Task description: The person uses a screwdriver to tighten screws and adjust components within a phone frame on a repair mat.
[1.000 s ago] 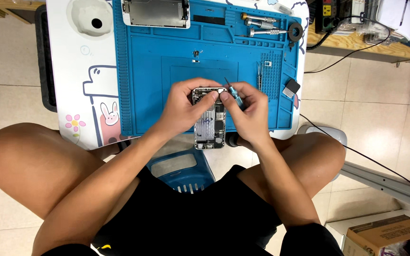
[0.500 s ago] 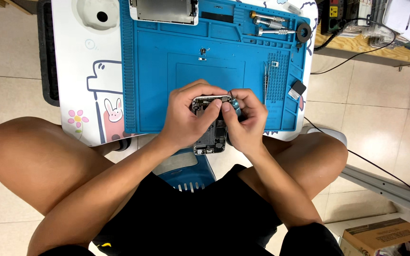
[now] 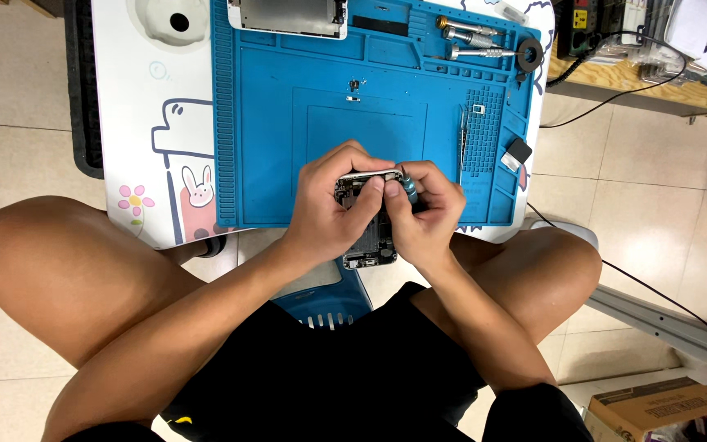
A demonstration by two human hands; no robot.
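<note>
- Fingers first: the left hand (image 3: 329,209) is wrapped round the upper end of the opened phone (image 3: 367,229), thumb pressed on its top edge, gripping it firmly
- The right hand (image 3: 425,214) is pinched narrow on a small blue-handled screwdriver (image 3: 408,187), tip down at the phone's top corner
- The phone sits at the near edge of the blue work mat (image 3: 288,123), its lower end hanging over the table edge above the lap
- Doing this well, I'd say: keep the driver upright, press lightly, turn slowly so the tip doesn't slip
- Better to have the phone flat on the mat, so a loosened screw can't drop
- Tweezers (image 3: 462,143) lie just beyond the right hand, handy for lifting a screw
</note>
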